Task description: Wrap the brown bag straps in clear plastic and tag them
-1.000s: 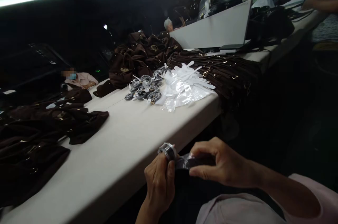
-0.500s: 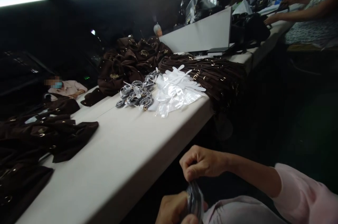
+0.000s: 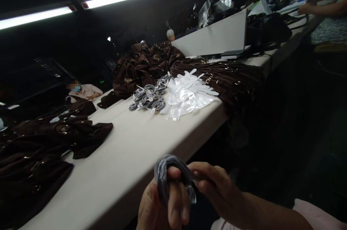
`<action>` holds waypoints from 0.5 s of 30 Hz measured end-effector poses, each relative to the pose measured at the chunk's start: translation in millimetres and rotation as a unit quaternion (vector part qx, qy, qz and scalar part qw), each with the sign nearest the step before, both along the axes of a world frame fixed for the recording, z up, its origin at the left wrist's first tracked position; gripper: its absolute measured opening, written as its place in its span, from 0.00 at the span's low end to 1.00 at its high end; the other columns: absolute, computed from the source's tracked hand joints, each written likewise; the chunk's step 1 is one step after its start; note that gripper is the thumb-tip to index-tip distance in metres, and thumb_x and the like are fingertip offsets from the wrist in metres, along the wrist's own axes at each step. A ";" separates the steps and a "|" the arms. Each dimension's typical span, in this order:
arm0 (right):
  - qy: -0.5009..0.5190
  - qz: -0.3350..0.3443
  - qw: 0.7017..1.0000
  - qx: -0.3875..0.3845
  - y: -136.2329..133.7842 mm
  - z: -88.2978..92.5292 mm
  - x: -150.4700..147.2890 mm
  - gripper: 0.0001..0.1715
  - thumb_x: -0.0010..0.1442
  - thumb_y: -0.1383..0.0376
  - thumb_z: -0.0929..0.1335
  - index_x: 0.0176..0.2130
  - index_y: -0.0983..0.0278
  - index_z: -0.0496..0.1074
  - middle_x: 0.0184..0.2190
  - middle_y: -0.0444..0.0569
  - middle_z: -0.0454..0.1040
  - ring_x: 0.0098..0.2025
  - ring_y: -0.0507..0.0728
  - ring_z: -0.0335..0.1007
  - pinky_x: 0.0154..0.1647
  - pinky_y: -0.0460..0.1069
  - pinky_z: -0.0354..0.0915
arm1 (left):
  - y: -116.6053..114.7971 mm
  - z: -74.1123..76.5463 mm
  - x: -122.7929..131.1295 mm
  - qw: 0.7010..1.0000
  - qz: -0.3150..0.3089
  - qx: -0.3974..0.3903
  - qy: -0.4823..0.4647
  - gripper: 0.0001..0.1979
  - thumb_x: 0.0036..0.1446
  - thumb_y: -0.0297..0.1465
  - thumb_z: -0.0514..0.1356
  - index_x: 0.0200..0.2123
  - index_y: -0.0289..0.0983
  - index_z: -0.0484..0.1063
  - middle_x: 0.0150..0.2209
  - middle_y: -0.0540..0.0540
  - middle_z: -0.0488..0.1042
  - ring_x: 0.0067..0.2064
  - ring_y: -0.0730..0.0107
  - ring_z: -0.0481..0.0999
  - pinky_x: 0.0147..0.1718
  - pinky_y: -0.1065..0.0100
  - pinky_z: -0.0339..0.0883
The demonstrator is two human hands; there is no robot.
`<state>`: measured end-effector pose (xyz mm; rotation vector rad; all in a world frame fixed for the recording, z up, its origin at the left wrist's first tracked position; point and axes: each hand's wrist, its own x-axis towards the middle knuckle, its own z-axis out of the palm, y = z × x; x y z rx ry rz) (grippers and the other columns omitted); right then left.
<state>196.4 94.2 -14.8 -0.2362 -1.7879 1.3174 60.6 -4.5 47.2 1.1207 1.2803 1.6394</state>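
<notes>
A dark strap wound into a coil (image 3: 162, 177), wrapped in clear plastic, sits around the fingers of my left hand (image 3: 150, 204), whose thumb presses its outer side. At the coil's right side, my right hand (image 3: 223, 192) pinches the wrapped strap's end between thumb and fingers. Both hands are in front of the near edge of the white table (image 3: 130, 143). On that table lie several similar coiled straps in plastic (image 3: 149, 98). Beside them is a heap of clear plastic bags and white tags (image 3: 188, 92).
Long dark brown straps with gold buckles (image 3: 222, 72) hang over the table's edge. Brown bags are piled behind (image 3: 143, 63) and at left (image 3: 65, 132). A white panel (image 3: 214, 36) stands farther back. Co-workers are at the far left (image 3: 86, 90) and upper right (image 3: 330, 24).
My left hand has risen with the coil and turned, so the loop shows around its fingers. My right hand has moved down to the coil's right side. The view has shifted slightly left.
</notes>
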 end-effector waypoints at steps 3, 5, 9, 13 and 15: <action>-0.034 0.039 0.998 0.046 1.6 -1.4 -2.3 0.11 0.68 0.59 0.63 0.41 0.63 0.71 0.29 0.45 0.69 0.28 0.50 0.62 0.31 0.45 0.60 | 14.4 1.8 6.0 0.995 0.049 0.073 -0.050 0.20 0.64 0.45 0.53 0.47 0.38 0.76 0.19 0.50 0.67 0.23 0.70 0.70 0.29 0.67 0.72; -0.055 0.058 0.996 0.026 2.9 -2.7 -4.9 0.16 0.70 0.59 0.60 0.36 0.64 0.69 0.27 0.44 0.67 0.27 0.49 0.61 0.30 0.44 0.59 | 26.6 -3.1 5.1 0.986 0.121 0.116 -0.008 0.17 0.64 0.42 0.54 0.46 0.38 0.75 0.25 0.48 0.72 0.30 0.68 0.74 0.34 0.67 0.72; -0.126 0.146 0.977 -0.089 0.2 0.7 -4.3 0.21 0.69 0.53 0.60 0.33 0.66 0.67 0.24 0.44 0.69 0.24 0.48 0.63 0.26 0.43 0.59 | 47.4 -23.4 -10.7 0.891 0.290 0.119 0.327 0.10 0.65 0.33 0.55 0.42 0.37 0.75 0.42 0.42 0.79 0.51 0.59 0.75 0.46 0.64 0.69; -0.154 0.188 0.940 -0.241 9.2 9.2 8.0 0.24 0.64 0.47 0.64 0.34 0.66 0.66 0.18 0.41 0.67 0.16 0.46 0.55 0.17 0.41 0.51 | 45.4 -43.4 -18.7 0.832 0.215 0.112 0.499 0.08 0.65 0.27 0.53 0.43 0.37 0.71 0.40 0.43 0.79 0.42 0.63 0.79 0.40 0.65 0.70; -0.176 0.184 0.929 -0.267 22.1 10.2 15.1 0.24 0.61 0.46 0.67 0.34 0.66 0.67 0.15 0.39 0.63 0.14 0.45 0.50 0.15 0.41 0.48 | 36.9 -50.2 -14.8 0.827 0.161 0.083 0.533 0.08 0.65 0.26 0.51 0.38 0.36 0.70 0.33 0.44 0.77 0.34 0.65 0.77 0.33 0.66 0.67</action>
